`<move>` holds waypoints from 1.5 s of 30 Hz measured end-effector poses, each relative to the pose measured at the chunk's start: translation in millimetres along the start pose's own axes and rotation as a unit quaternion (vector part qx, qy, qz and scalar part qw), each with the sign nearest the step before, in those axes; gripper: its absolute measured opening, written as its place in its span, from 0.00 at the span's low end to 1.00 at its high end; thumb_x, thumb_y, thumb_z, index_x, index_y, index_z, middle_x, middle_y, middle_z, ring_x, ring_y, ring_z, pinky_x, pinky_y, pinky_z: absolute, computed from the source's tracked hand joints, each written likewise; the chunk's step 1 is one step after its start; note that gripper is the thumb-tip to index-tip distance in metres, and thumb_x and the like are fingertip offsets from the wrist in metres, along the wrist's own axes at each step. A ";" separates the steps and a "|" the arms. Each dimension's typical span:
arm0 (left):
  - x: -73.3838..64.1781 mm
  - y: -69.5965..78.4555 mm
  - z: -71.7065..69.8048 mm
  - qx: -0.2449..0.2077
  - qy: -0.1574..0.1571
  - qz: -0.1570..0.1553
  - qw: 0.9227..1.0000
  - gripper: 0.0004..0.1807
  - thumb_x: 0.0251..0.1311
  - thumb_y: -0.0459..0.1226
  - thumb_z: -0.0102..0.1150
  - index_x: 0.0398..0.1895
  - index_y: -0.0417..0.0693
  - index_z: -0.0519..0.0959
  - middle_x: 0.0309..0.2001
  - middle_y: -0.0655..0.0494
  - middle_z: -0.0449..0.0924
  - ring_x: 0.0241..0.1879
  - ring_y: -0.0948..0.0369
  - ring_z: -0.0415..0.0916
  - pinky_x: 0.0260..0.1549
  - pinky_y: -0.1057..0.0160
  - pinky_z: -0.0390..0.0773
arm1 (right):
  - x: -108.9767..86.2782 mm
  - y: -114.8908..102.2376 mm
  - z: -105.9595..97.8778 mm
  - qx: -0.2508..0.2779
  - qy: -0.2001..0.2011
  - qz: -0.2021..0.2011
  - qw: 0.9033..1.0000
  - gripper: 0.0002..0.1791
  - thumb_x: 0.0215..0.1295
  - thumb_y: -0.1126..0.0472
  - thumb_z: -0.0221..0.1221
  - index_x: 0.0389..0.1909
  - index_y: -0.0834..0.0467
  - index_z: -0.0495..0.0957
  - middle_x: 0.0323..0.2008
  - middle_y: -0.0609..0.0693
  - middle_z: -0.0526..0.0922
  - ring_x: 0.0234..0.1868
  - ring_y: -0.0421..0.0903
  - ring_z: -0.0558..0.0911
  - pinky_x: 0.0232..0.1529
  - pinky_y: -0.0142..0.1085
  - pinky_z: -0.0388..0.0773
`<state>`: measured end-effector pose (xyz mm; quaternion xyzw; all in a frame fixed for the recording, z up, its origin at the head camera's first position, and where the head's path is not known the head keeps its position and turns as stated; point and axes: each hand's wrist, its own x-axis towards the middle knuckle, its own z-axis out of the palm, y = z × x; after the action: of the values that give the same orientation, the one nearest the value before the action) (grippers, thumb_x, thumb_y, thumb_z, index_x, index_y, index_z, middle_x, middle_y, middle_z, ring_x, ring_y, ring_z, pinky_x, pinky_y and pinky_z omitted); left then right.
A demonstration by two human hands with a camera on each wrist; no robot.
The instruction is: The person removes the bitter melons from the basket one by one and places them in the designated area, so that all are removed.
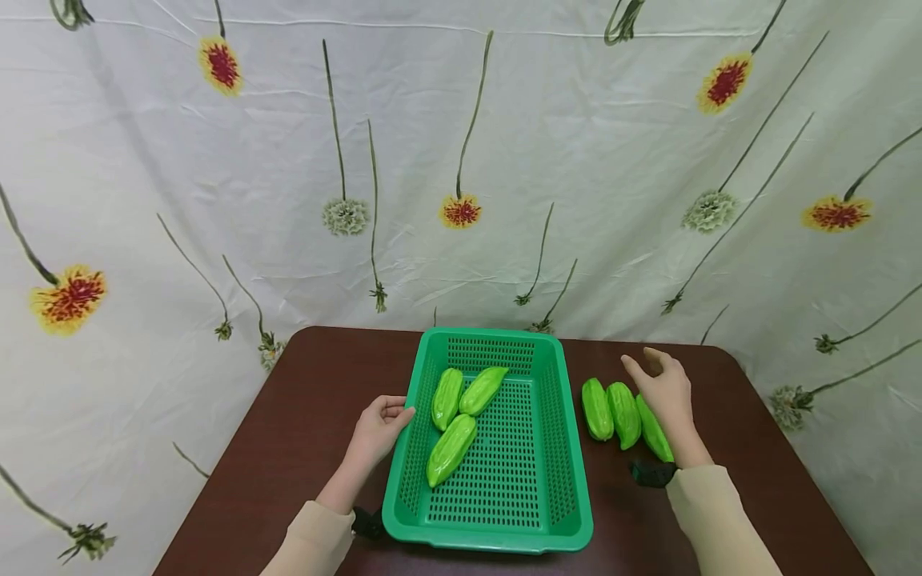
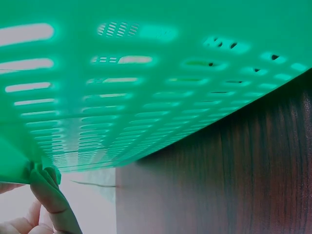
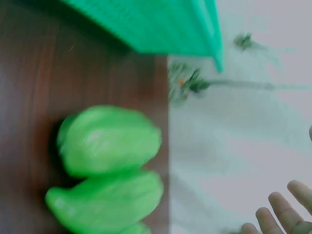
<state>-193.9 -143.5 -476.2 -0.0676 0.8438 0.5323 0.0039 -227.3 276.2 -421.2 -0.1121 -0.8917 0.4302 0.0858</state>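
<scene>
Here, the left hand (image 1: pixel 378 430) gripped the left rim of a rectangular, slotted green plastic basket (image 1: pixel 490 540), inside which three glossy, ridged, tapering light-green vegetables (image 1: pixel 452 450) lay just right of that hand. Beyond the basket's right wall, three more such vegetables (image 1: pixel 623 414) sat side by side on the dark-brown wood-grained table (image 1: pixel 288 448), near the empty right hand (image 1: pixel 666 392), whose thumb and fingers stood apart.

- Head view: bright, even, crisp; soft fold shadows on floral backdrop cloth (image 1: pixel 288 144), small glints on bitter melons (image 1: pixel 451 450).
- Left wrist: backlight through slots of green basket (image 2: pixel 73 29); pale haze over tabletop (image 2: pixel 146 204).
- Right wrist: bitter melons blurred, cloth washed out.
</scene>
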 end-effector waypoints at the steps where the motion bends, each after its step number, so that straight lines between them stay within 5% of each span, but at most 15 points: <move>1: -0.1 0.1 -0.1 0.000 0.000 0.000 1.000 0.19 0.67 0.37 0.60 0.56 0.35 0.75 0.45 0.41 0.80 0.44 0.51 0.80 0.40 0.57 0.80 | -0.4 -5.7 1.4 0.005 0.000 -0.007 1.000 0.40 0.71 0.40 0.54 0.71 0.64 0.62 0.68 0.67 0.64 0.68 0.63 0.64 0.64 0.58 0.65; 10: -0.2 0.5 -1.2 -0.001 0.000 0.000 1.000 0.19 0.68 0.38 0.59 0.56 0.34 0.75 0.46 0.40 0.80 0.44 0.50 0.80 0.41 0.55 0.81 | -1.6 -46.9 18.9 0.060 -0.023 -0.044 0.997 0.37 0.69 0.39 0.56 0.68 0.61 0.67 0.66 0.60 0.70 0.65 0.58 0.69 0.63 0.55 0.68; 22: 0.1 -1.1 0.4 0.000 0.006 -0.006 1.000 0.18 0.67 0.37 0.59 0.56 0.34 0.75 0.46 0.39 0.80 0.44 0.50 0.80 0.41 0.55 0.81 | -16.9 -89.4 60.0 0.068 -0.070 -0.061 0.993 0.31 0.69 0.44 0.58 0.65 0.58 0.71 0.63 0.60 0.74 0.64 0.56 0.72 0.60 0.53 0.72; 32: 0.2 -0.8 1.7 -0.002 0.003 -0.008 1.000 0.18 0.67 0.37 0.59 0.56 0.35 0.75 0.46 0.39 0.80 0.44 0.50 0.80 0.41 0.55 0.81 | -31.8 -104.0 94.4 0.074 -0.120 -0.066 0.988 0.32 0.65 0.43 0.62 0.64 0.56 0.72 0.62 0.55 0.74 0.64 0.54 0.72 0.57 0.52 0.74; 45: 0.4 1.6 -0.3 -0.003 0.002 -0.007 1.000 0.19 0.68 0.37 0.59 0.56 0.35 0.75 0.47 0.39 0.80 0.44 0.50 0.80 0.40 0.56 0.80 | -48.3 -112.7 130.7 0.054 -0.133 -0.066 0.987 0.31 0.64 0.44 0.63 0.62 0.59 0.74 0.57 0.58 0.76 0.58 0.57 0.75 0.55 0.52 0.75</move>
<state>-194.4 -143.1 -474.6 -0.0746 0.8419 0.5345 0.0053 -227.7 97.1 -415.7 0.0099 -0.8761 0.4820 0.0009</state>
